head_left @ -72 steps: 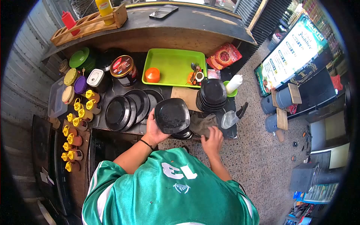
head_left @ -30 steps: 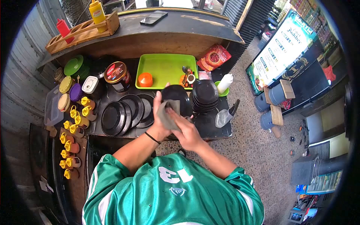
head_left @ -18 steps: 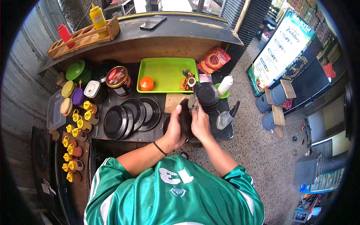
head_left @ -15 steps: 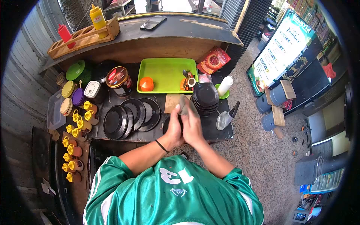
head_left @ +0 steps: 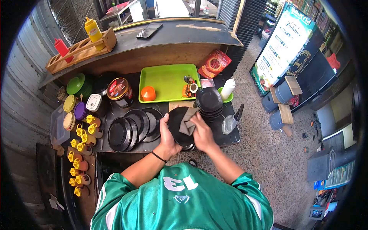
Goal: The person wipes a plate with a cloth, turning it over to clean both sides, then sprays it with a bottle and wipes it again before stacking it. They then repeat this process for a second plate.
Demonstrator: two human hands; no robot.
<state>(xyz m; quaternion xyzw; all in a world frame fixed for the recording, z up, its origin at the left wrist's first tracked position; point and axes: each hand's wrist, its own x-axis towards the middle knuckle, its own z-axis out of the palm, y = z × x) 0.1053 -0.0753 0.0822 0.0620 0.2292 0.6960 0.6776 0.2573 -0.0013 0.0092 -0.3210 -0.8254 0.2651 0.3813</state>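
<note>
A round black plate [head_left: 177, 128] is held up in front of me, tilted, with my left hand [head_left: 167, 136] gripping its left edge. My right hand [head_left: 203, 134] presses a grey-brown cloth [head_left: 188, 122] against the plate's face, on its right side. Several black plates [head_left: 119, 134] lie overlapping on the counter to the left of my hands. A stack of smaller black dishes [head_left: 209, 101] stands just beyond my right hand. Part of another dark plate shows under the held one.
Behind my hands lies a green tray [head_left: 165, 73] with an orange bowl [head_left: 148, 93] and cutlery. Yellow-capped sauce bottles [head_left: 88, 138] line the left side. To the right are a white squeeze bottle [head_left: 228, 89] and a clear spray bottle [head_left: 230, 123] with a dark handle.
Half a second ago both hands were close together, nearly upright around the cloth. Now they are apart, the left holding a plate and the right pressing the cloth on it.
</note>
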